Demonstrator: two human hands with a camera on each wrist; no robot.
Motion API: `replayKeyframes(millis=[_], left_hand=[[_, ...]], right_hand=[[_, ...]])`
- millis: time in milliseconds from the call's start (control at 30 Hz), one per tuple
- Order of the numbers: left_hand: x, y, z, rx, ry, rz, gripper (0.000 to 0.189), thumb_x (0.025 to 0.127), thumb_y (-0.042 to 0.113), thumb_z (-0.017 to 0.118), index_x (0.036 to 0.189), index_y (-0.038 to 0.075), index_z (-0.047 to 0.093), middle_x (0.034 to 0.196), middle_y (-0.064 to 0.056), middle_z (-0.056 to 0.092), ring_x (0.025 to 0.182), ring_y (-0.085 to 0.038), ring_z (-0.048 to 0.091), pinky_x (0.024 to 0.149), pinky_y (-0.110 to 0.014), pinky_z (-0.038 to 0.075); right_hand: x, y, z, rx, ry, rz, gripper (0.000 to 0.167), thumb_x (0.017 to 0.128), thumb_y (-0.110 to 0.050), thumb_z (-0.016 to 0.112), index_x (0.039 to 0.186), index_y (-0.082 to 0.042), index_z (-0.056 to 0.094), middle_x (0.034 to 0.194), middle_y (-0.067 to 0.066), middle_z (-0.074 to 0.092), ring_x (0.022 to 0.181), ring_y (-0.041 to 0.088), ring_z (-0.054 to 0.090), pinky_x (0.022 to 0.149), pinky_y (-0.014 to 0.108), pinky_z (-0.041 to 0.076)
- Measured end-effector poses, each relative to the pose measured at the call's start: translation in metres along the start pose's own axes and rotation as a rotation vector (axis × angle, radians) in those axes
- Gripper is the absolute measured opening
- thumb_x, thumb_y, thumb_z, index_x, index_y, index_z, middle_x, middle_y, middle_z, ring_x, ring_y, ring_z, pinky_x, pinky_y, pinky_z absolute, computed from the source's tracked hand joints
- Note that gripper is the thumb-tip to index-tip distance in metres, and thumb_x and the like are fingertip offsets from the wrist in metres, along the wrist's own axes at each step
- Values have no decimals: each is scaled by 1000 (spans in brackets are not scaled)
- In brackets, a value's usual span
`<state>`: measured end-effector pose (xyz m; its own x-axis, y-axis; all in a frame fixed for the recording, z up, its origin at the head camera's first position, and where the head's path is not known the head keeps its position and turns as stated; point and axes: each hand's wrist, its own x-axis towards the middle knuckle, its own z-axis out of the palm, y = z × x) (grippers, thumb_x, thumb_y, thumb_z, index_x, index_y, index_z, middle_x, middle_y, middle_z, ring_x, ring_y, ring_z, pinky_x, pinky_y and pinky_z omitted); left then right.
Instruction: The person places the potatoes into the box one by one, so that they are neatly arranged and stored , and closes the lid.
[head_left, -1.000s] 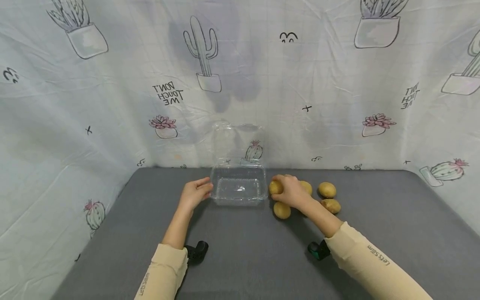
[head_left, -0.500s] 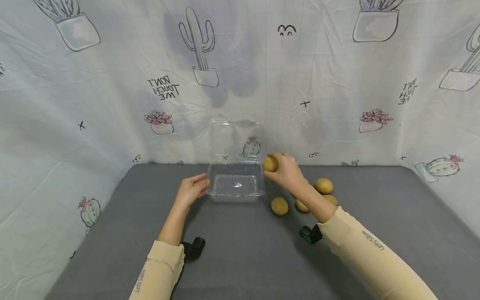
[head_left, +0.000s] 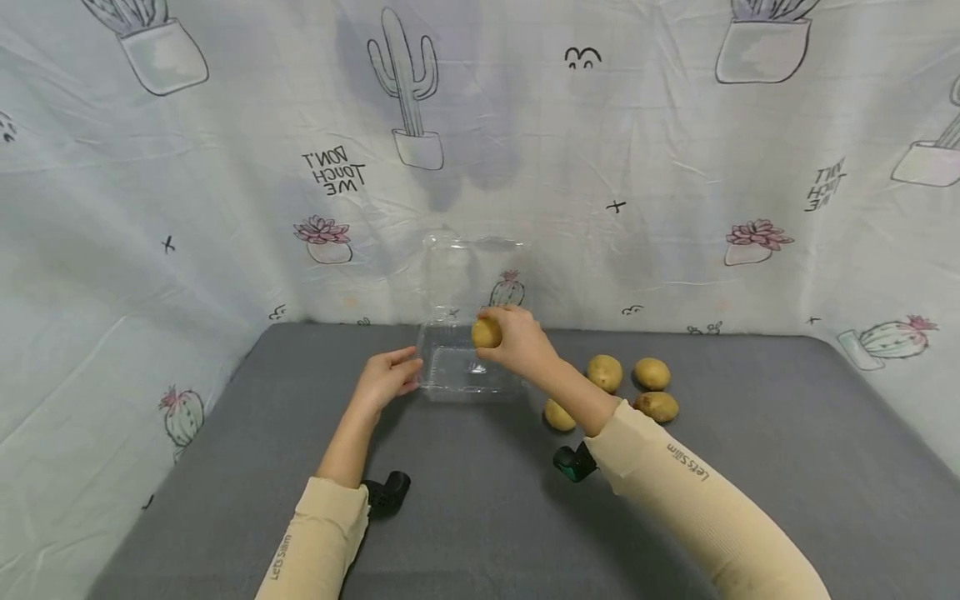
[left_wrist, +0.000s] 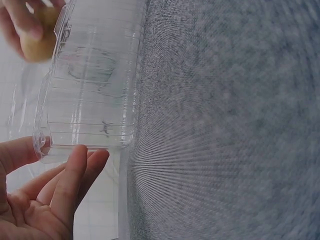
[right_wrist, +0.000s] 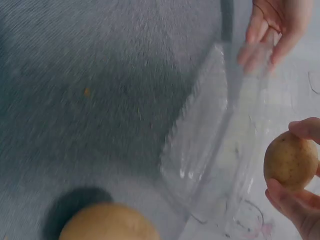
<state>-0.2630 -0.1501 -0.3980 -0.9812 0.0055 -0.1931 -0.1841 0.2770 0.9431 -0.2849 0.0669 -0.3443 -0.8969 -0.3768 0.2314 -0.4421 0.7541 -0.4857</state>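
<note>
My right hand [head_left: 520, 342] holds a potato [head_left: 486, 332] between thumb and fingers, above the clear plastic clamshell container [head_left: 472, 389]. In the right wrist view that potato [right_wrist: 291, 161] shows pale brown skin with small spots. No potato shows inside the container, and its see-through lid [head_left: 476, 271] stands raised at the back. At the container's left end, my left hand [head_left: 386, 382] grips the rim and side wall. In the left wrist view, fingertips [left_wrist: 77, 155] lie against the plastic wall.
Several more potatoes [head_left: 604, 372] lie on the grey tabletop [head_left: 465, 500] to the right of the container. A white curtain [head_left: 525, 150] with cactus drawings hangs behind the table. A black wrist camera [head_left: 387, 494] sits under the left forearm.
My right hand has lifted a potato from the group on the right and carried it left over the container. The left hand has stayed at the container's left end.
</note>
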Motion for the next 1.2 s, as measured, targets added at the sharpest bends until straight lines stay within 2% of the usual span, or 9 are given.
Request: replayKeyframes(millis=[133, 267, 400, 600, 833, 1033, 1200], left_hand=[[1, 0, 0, -10, 21, -2, 44, 95, 15, 52, 136, 2, 45, 131, -21, 50, 110, -29, 57, 83, -25, 54], [1, 1, 1, -22, 34, 3, 42, 94, 14, 54, 133, 0, 48, 125, -23, 54, 103, -25, 61, 81, -24, 54], [1, 1, 1, -34, 39, 0, 41, 93, 14, 56, 131, -2, 50, 123, -23, 56, 103, -24, 62, 82, -25, 54], [2, 1, 2, -41, 56, 4, 38, 92, 14, 58, 126, -3, 55, 118, -23, 59, 93, -18, 64, 80, -25, 55], [1, 2, 1, -34, 48, 7, 38, 92, 12, 57, 125, -6, 55, 118, -24, 59, 95, -19, 64, 80, -27, 55], [2, 3, 0, -46, 52, -11, 37, 91, 13, 59, 123, -5, 57, 117, -23, 60, 88, -14, 65, 79, -27, 55], [4, 3, -1, -46, 42, -22, 37, 91, 15, 59, 123, -4, 57, 118, -22, 60, 90, -16, 65, 81, -28, 55]], right_hand=[[10, -6, 16, -26, -60, -44, 49, 76, -17, 77, 121, -6, 60, 107, 13, 61, 89, 25, 56, 68, 32, 53], [20, -9, 33, -54, -122, -26, 51, 76, -17, 77, 123, -6, 59, 109, 14, 60, 90, 25, 58, 72, 35, 54], [26, -11, 45, -65, -169, 10, 53, 78, -19, 76, 125, -8, 57, 113, 15, 57, 93, 27, 59, 73, 37, 54], [33, -10, 54, -75, -165, 11, 51, 78, -19, 76, 125, -9, 57, 116, 14, 56, 95, 27, 59, 75, 39, 54], [36, -5, 61, -85, -155, -29, 53, 77, -17, 76, 125, -8, 56, 118, 15, 56, 98, 29, 59, 79, 41, 54], [36, -4, 65, -109, -182, -31, 54, 79, -19, 75, 128, -11, 54, 122, 14, 53, 101, 30, 58, 80, 42, 53], [37, -5, 68, -138, -188, -47, 52, 81, -20, 72, 129, -11, 53, 124, 13, 53, 102, 30, 58, 82, 43, 53]])
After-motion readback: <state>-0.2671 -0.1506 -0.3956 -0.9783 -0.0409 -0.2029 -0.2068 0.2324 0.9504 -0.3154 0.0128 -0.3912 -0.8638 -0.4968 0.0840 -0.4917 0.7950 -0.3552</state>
